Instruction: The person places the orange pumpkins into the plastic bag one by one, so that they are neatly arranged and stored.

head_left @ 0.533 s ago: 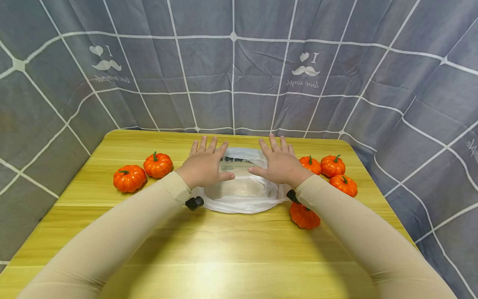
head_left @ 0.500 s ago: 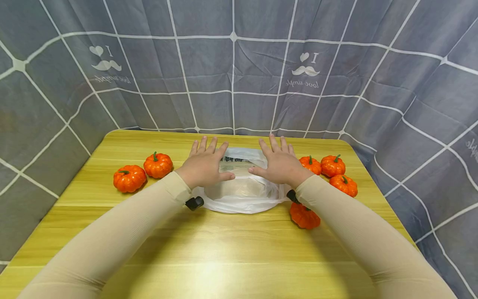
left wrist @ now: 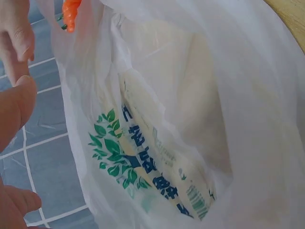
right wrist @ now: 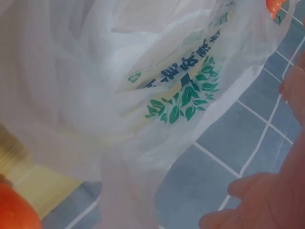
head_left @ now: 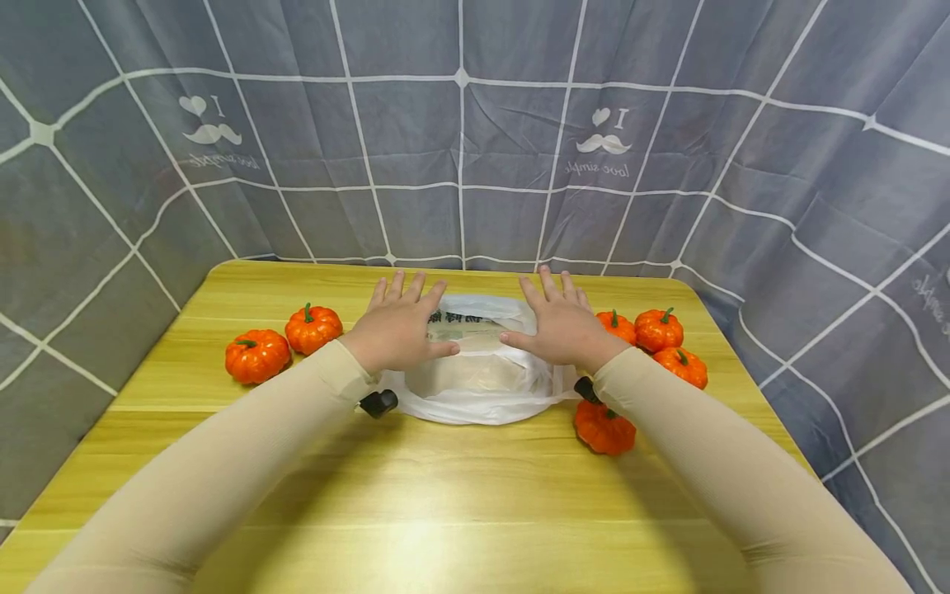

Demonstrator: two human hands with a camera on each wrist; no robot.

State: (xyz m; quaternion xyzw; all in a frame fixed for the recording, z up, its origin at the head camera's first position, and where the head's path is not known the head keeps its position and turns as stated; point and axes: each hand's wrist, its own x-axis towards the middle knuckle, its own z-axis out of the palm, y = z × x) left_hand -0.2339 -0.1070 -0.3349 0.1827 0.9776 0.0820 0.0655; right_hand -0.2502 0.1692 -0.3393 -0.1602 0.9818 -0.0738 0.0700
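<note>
A white translucent plastic bag point(head_left: 475, 410) lies on the table with its wide mouth facing my body, printed with green leaves and dark lettering. My left hand point(head_left: 393, 330) is spread palm down over its left side, fingers straight and thumb pointing inward. Over the bag's right side my right hand point(head_left: 564, 330) is spread the same way. Neither hand grips anything. Both wrist views look down into the bag point(left wrist: 267, 95), where the printed side shows past the gaping mouth; fingers point(right wrist: 262, 200) of the right hand appear beyond its edge.
Two orange pumpkins point(head_left: 313, 329) with green stems sit to the left of the bag. Several more pumpkins point(head_left: 659, 330) are on the right, one point(head_left: 604, 427) close under my right wrist. A grey checked curtain point(head_left: 460, 165) encloses the wooden table point(head_left: 445, 495).
My hands have drawn slightly apart, the left one a little to the left and the right one a little to the right. The bag and pumpkins stay in place.
</note>
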